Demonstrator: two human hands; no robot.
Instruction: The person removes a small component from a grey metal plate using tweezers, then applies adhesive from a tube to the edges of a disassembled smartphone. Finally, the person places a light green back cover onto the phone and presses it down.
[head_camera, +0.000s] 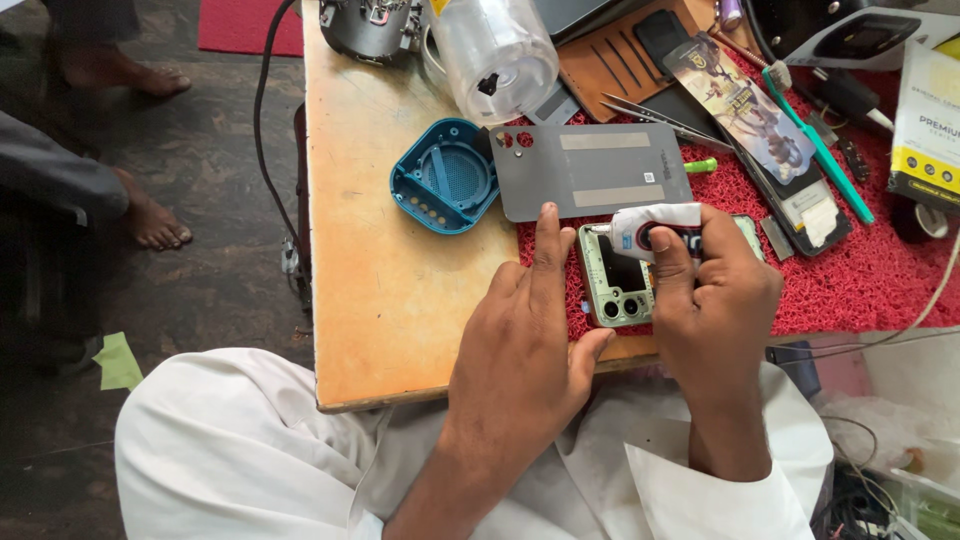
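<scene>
My right hand grips a small white glue tube, its nozzle pointing left over the top edge of an opened phone body with a pale green frame and camera holes. The phone lies on a red mat. My left hand rests beside the phone's left edge, index finger stretched up and touching the lower edge of a grey phone back panel that lies just above.
A teal rounded plastic case sits on the wooden table. A clear plastic bottle, tweezers, a green toothbrush, another phone and boxes crowd the back. A person's bare feet are on the floor at left.
</scene>
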